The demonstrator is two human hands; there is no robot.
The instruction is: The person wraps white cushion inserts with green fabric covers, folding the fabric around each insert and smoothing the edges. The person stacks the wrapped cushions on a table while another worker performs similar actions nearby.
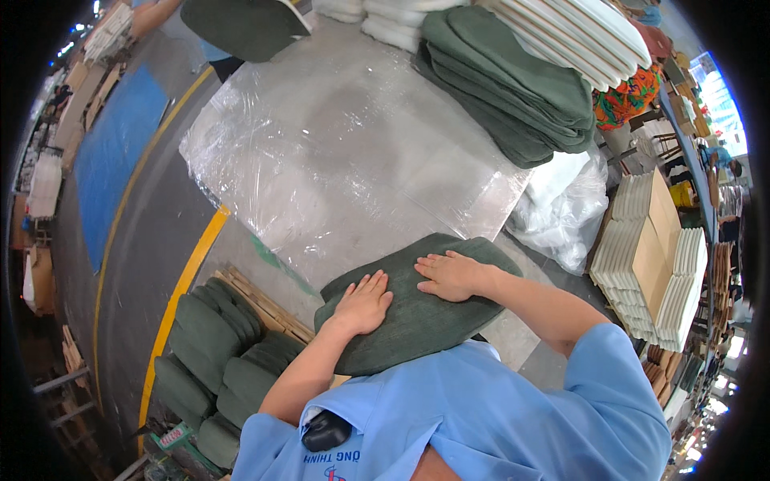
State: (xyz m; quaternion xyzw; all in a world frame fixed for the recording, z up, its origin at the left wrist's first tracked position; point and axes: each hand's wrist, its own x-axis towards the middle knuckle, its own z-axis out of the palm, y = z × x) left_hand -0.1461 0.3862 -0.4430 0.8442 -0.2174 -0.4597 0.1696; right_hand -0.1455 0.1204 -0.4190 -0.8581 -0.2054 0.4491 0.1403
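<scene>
A dark green fabric-covered cushion (401, 325) lies against my body at the near edge of the plastic-covered table (337, 160). My left hand (366, 305) rests flat on its left part, fingers stretched out. On its upper right part lies my right hand (449, 276), palm down with fingers extended. Neither hand is wrapped round anything. The cushion's near edge is partly hidden by my blue shirt.
Green cushions (505, 88) are stacked at the table's far right, beside white foam pads (577, 40). Another person's arm (152, 16) is near a green cushion (241, 28) at the far left. More cushions (204, 341) stand at lower left; wrapped pads (650, 264) sit at right.
</scene>
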